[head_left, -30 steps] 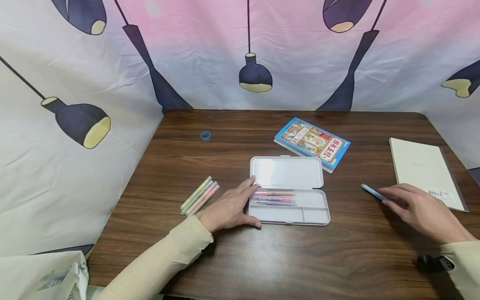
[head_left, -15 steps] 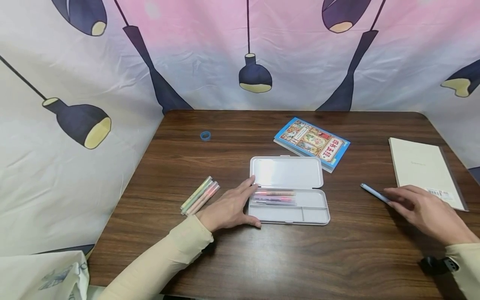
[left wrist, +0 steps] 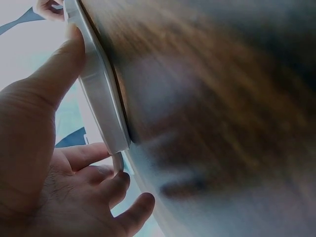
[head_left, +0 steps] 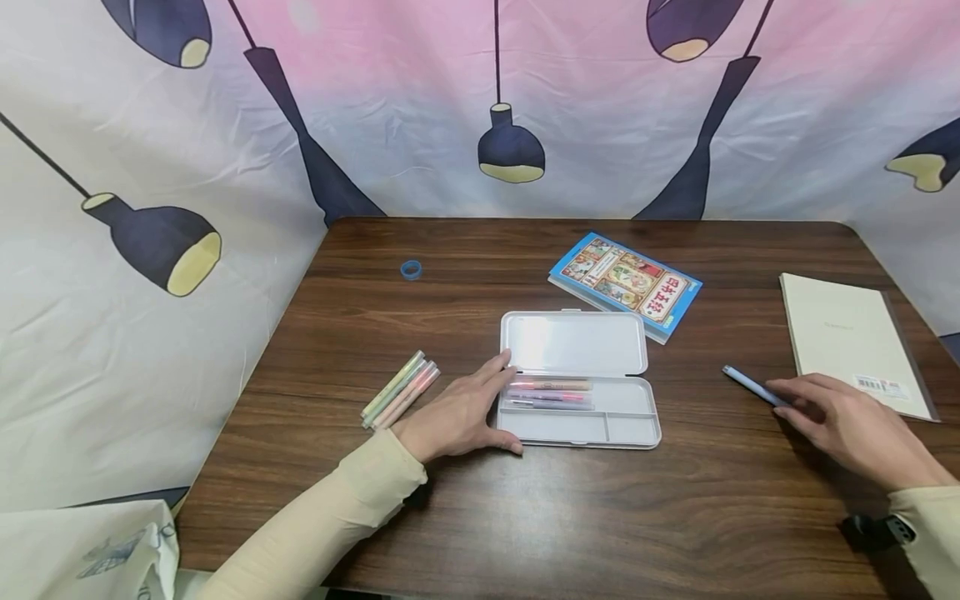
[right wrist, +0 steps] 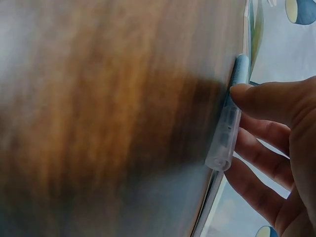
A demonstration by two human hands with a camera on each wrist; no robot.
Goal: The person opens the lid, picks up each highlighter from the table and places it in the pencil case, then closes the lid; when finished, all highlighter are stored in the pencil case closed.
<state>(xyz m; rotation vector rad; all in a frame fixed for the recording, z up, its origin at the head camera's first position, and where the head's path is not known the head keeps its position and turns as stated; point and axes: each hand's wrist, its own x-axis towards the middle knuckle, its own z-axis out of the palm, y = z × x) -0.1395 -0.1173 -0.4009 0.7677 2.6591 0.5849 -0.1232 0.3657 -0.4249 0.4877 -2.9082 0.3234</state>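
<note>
An open white pencil case (head_left: 630,433) lies on the table with several pens (head_left: 551,396) in its rear compartment. My left hand (head_left: 461,415) grips its left end, thumb at the front edge and index finger near the hinge. In the left wrist view, the thumb lies along the case's side wall (left wrist: 101,94) and other fingers touch its end. Over on the right, my right hand (head_left: 847,421) pinches a light blue pen (head_left: 750,385) low at the tabletop. The right wrist view shows the thumb on the pen's barrel (right wrist: 239,71) and its clear end (right wrist: 222,148) below.
Several pastel markers (head_left: 401,392) lie left of my left hand. A blue tape ring (head_left: 410,269) sits farther back. Behind the case is a blue picture-covered book (head_left: 626,283), partly under the lid. A cream notebook (head_left: 847,333) lies beyond my right hand.
My right hand has shifted slightly right along the pen, so more of the pen shows; its far tip stays nearly in place. My left hand and the case have not moved.
</note>
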